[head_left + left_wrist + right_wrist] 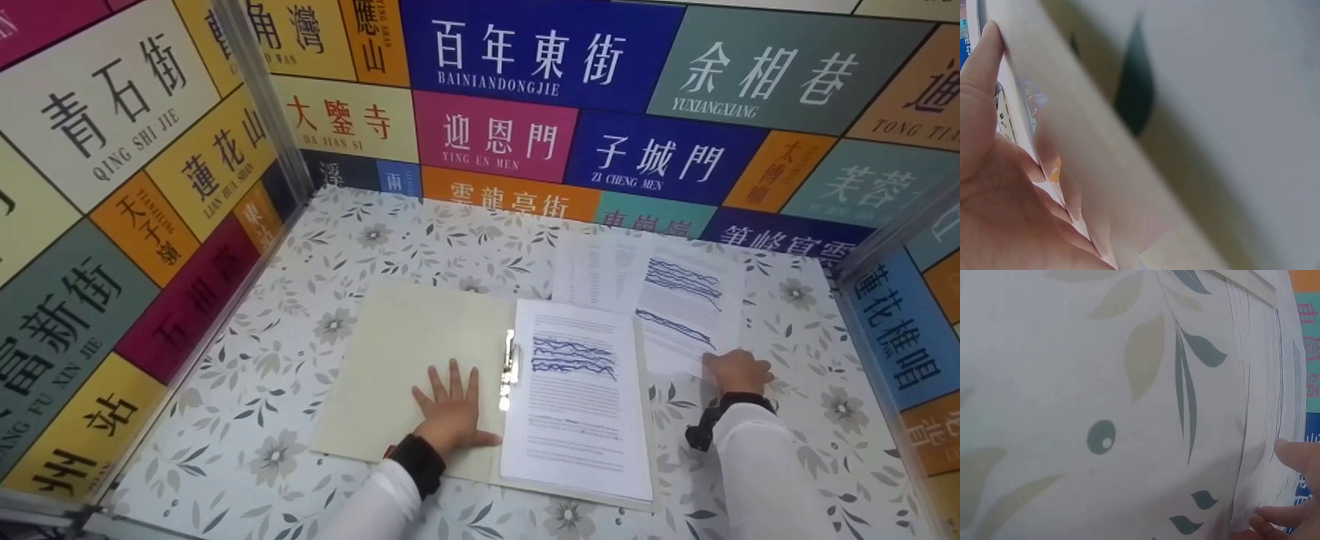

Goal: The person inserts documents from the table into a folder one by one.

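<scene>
A cream folder lies open on the table, its metal clip along the fold. On its right side rests a stack of printed paper, the top page marked with blue scribbled lines. My left hand presses on the folder's left cover with fingers spread, the thumb reaching towards the stack. To the right of the folder, my right hand pinches the lower right corner of a loose printed sheet, also scribbled in blue. In the right wrist view the thumb lies on that sheet.
More loose sheets lie behind the folder, partly under the scribbled one. The table has a leaf and flower pattern. Panels with colourful street-name lettering stand at the back and both sides, close to the table's edges.
</scene>
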### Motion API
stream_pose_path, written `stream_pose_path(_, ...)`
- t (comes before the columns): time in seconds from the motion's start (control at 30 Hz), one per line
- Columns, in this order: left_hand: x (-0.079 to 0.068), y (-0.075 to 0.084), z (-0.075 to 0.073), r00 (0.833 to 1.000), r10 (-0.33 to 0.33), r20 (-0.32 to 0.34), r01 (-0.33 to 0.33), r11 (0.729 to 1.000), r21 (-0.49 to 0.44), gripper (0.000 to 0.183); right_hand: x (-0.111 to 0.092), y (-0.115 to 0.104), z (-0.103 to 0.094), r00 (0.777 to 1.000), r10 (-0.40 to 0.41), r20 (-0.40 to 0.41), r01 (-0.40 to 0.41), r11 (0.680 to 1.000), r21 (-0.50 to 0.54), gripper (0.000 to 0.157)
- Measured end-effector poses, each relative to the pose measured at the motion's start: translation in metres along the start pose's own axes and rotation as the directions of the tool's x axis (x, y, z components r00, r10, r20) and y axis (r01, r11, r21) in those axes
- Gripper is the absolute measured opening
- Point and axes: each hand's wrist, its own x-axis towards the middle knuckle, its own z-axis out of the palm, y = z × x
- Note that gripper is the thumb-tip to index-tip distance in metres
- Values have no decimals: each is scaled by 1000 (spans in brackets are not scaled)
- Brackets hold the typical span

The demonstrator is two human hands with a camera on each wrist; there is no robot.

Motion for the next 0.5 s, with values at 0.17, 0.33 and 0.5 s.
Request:
stream_pose_path(0.17,0,0,-1,1000,1,-3,-1,1000,-7,120,-3,-10,5,1000,14,0,-14,999,-50,69)
stream_pose_path(0.33,0,0,0,1000,3,-6,-3,1000,-6,121,-5,-16,5,1000,-16,-24,13,991,-131,65)
stream_pose_path(0.5,1,-1,1,1000,3,-6,-3,1000,3,122,-4,-18,3,997,-63,-46,54,981,-187,58)
